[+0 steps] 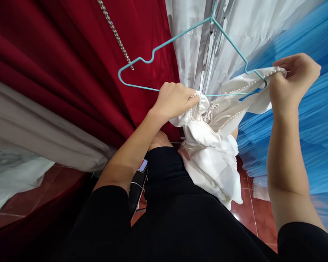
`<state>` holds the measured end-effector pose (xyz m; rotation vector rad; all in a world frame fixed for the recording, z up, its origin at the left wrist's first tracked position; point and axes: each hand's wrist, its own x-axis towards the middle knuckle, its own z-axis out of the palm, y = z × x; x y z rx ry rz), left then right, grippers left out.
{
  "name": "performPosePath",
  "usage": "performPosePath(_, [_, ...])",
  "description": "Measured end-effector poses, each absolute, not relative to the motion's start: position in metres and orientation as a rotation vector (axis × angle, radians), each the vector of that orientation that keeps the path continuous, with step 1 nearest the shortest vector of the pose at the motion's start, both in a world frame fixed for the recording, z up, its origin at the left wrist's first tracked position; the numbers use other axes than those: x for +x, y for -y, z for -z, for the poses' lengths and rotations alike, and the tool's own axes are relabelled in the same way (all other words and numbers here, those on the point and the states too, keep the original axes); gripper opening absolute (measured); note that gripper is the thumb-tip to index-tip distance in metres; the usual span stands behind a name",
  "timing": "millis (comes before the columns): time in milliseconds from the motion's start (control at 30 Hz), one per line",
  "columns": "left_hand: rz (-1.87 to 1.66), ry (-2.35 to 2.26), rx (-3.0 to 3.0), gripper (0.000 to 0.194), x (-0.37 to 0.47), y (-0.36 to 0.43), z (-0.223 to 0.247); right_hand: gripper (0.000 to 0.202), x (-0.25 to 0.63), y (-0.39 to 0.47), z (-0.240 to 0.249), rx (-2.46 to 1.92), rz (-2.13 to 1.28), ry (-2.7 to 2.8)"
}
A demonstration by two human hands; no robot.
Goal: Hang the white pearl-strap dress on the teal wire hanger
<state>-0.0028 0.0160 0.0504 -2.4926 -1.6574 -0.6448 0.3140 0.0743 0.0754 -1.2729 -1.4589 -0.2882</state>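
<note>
Our right hand [293, 82], two o'clock, grips one pearl-trimmed white garment [207, 156]. Our left hand [176, 100] pinches it too. Turquoise hanger [180, 35], one o'clock.

Single head-worn view, facing forward and down, near the white garment [211, 154]

The white garment [211, 163] is smooth, satin-like cloth with a soft sheen, its edge trimmed with round, glossy, pearl-like beads [229, 122]. The hanger [186, 33] looks smooth and lightly shiny; whether plastic or coated metal cannot be told. A glittering, faceted, rough-textured strand [114, 33] lies against smooth red cloth [84, 72] with a low lustre. The blue fabric [311, 145] looks sheer and net-like, the black top [180, 225] matt cloth, the floor tiles [264, 218] glossy.
</note>
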Motion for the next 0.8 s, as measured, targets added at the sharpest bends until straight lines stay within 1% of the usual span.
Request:
performPosePath(100, [0.603,1.682,-2.477,0.035,-0.007,-0.015,-0.052,0.040,0.337,-0.071,-0.063,-1.494,0.283,1.470])
performPosePath(167, [0.590,1.702,-2.468,0.034,-0.008,-0.015,-0.053,0.033,0.346,-0.059,-0.052,-1.504,0.257,1.554])
performPosePath(267, [0.577,1.731,-2.475,0.034,-0.005,-0.016,-0.053,0.026,0.340,-0.031,-0.038,-1.319,0.210,1.856])
performPosePath(367, [0.568,1.724,-2.502,0.034,0.002,-0.018,-0.050,0.027,0.311,-0.006,-0.036,-0.984,0.185,2.281])
performPosePath(433, [0.573,1.700,-2.519,0.033,0.006,-0.017,-0.050,0.027,0.283,-0.002,-0.042,-0.880,0.223,2.367])
performPosePath(567, [0.611,1.685,-2.523,0.031,0.006,-0.012,-0.051,0.028,0.230,-0.031,-0.050,-1.107,0.213,2.183])
performPosePath(633, [0.613,1.670,-2.510,0.032,0.002,-0.012,-0.049,0.017,0.210,-0.053,-0.044,-1.270,0.143,2.162])
performPosePath(667, [0.604,1.649,-2.504,0.032,-0.001,-0.013,-0.048,0.016,0.203,-0.061,-0.038,-1.343,0.124,2.157])
performPosePath(733, [0.588,1.573,-2.512,0.032,-0.008,-0.016,-0.043,0.026,0.195,-0.070,-0.028,-1.434,0.130,2.147])
performPosePath(800, [0.655,1.467,-2.542,0.029,-0.013,-0.019,-0.037,0.031,0.195,-0.068,-0.025,-1.456,0.166,2.143])
